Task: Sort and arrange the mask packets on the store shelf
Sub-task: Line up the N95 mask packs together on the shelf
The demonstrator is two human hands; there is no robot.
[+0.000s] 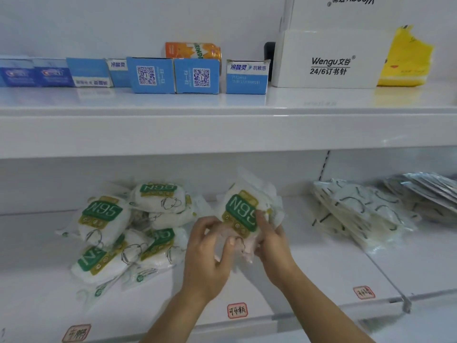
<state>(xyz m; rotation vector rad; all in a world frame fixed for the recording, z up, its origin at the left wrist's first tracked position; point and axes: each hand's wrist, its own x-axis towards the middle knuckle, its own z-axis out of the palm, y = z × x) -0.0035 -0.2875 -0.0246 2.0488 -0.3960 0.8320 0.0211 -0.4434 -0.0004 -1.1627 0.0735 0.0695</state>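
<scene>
Standing wide across the view is a white store shelf (222, 129) with two levels. On the top level sits a big white box (329, 60) with black writing, and just beside it on the right is a yellow pack (405, 60). To the left of the box is a row of blue boxes (173, 75), and an orange can (195, 49) lies behind them. On the bottom level, at the left, is a messy pile of N95 mask packets (128, 231), white with green labels, lying on top of each other. At the right is a leaning stack of clear mask packets (358, 214) with dark ear loops showing through, and next to that some shiny silver packets (430, 189). Between the two piles, both hands hold up one N95 mask packet (244, 211) above the shelf floor, with its green label facing the camera. The left hand (210, 253) has its fingers curled around the bottom of the packet, and the right hand (272, 243) pinches its right side, thumb on the front. Small red-edged labels (237, 310) are stuck along the front of the bottom level.
</scene>
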